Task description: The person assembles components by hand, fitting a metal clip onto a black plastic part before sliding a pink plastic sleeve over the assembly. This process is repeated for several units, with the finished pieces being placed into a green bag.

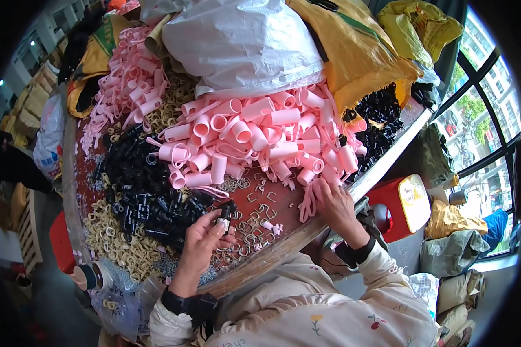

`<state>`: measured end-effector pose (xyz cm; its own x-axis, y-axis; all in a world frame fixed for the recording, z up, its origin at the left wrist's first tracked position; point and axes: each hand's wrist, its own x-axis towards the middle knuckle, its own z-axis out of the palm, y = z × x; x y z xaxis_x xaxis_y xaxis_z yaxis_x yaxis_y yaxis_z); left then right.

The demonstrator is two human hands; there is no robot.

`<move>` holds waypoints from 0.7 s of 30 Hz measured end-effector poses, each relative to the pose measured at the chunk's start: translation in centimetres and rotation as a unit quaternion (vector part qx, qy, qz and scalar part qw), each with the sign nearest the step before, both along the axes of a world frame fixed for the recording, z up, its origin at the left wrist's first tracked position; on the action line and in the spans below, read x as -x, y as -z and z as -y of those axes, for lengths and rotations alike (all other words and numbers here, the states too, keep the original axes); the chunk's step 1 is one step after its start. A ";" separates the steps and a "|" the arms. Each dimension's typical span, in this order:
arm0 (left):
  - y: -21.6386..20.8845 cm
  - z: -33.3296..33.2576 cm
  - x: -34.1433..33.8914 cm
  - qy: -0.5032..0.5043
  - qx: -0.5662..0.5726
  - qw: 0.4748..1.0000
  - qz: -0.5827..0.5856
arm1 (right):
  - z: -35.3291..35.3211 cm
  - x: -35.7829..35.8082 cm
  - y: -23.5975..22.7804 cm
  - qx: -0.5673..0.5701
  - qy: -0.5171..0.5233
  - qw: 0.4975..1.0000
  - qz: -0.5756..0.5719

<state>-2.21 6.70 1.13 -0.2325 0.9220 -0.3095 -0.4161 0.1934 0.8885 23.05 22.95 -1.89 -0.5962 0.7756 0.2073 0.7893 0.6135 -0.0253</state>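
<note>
My left hand (201,242) is closed around a small black plastic part (228,207), with a whitish piece showing at the thumb. Over the table's front edge, my right hand (340,211) has its fingers on a pink looped strap (308,202); the fingertips are partly hidden among pink pieces. Just beyond that hand lies a heap of pink plastic tubes (283,117) with straps. Black plastic parts (147,196) are piled beyond and left of my left hand. Metal D-shaped rings (253,222) lie scattered between the hands.
Beige plastic rings (118,246) fill the table's left front. A white woven sack (243,46) and a yellow sack (359,46) stand behind the pink heap. The wooden table edge (272,257) runs before me. A red container (402,208) stands at the right.
</note>
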 end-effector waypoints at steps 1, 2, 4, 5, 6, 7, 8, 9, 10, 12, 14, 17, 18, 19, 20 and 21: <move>0.0 0.1 0.2 0.000 0.001 1.000 0.000 | -0.1 0.0 -0.2 0.001 0.000 1.000 0.000; -0.2 0.3 0.4 -0.012 0.004 1.000 0.012 | -0.2 -0.1 -0.5 0.044 -0.027 0.996 -0.076; -0.5 0.9 0.9 -0.035 0.009 0.999 0.036 | -0.3 -0.2 -1.5 0.127 -0.079 0.962 -0.227; -0.5 1.3 1.2 -0.034 0.011 0.999 0.035 | -0.4 -0.2 -2.0 0.127 -0.077 0.962 -0.227; -0.5 1.8 1.6 -0.041 0.016 0.998 0.046 | -0.5 0.0 -2.7 0.208 -0.081 0.924 -0.309; -0.6 2.3 2.0 -0.046 0.020 0.997 0.057 | -0.5 0.4 -3.4 0.284 -0.082 0.873 -0.388; -0.7 2.6 2.3 -0.050 0.024 0.996 0.068 | -0.6 0.8 -3.8 0.355 -0.083 0.809 -0.462; -0.8 3.1 2.3 -0.047 0.024 0.996 0.068 | -0.5 1.4 -4.0 0.353 -0.080 0.809 -0.464; -1.0 3.5 2.3 -0.046 0.018 0.995 0.083 | -0.3 2.2 -4.3 0.416 -0.076 0.736 -0.528; -1.5 4.2 2.3 -0.047 0.004 0.992 0.113 | 0.3 4.4 -4.8 0.524 -0.071 0.563 -0.635; -2.2 4.7 2.1 -0.051 0.005 0.991 0.122 | 1.3 6.8 -4.7 0.563 -0.057 0.448 -0.692; -3.2 5.4 1.7 -0.068 0.009 0.988 0.141 | 1.8 8.9 -4.1 0.640 -0.051 0.294 -0.708; -3.4 5.5 1.6 -0.074 0.007 0.986 0.151 | 1.7 9.3 -3.7 0.682 -0.057 0.262 -0.680; -3.6 5.6 1.5 -0.079 0.005 0.984 0.160 | 1.7 9.8 -3.6 0.722 -0.063 0.231 -0.649; -3.7 5.6 1.4 -0.085 0.003 0.982 0.170 | 2.3 10.4 -3.5 0.722 -0.063 0.231 -0.649; -3.8 5.4 1.1 -0.085 0.003 0.982 0.170 | 3.1 10.8 -3.5 0.719 -0.044 0.287 -0.631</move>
<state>-3.35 1.27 4.90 -0.2659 0.8768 -0.4006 -0.7153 0.0992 0.6918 12.24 19.80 1.57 -0.7809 0.5933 -0.1955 -0.4223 -0.7320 -0.5346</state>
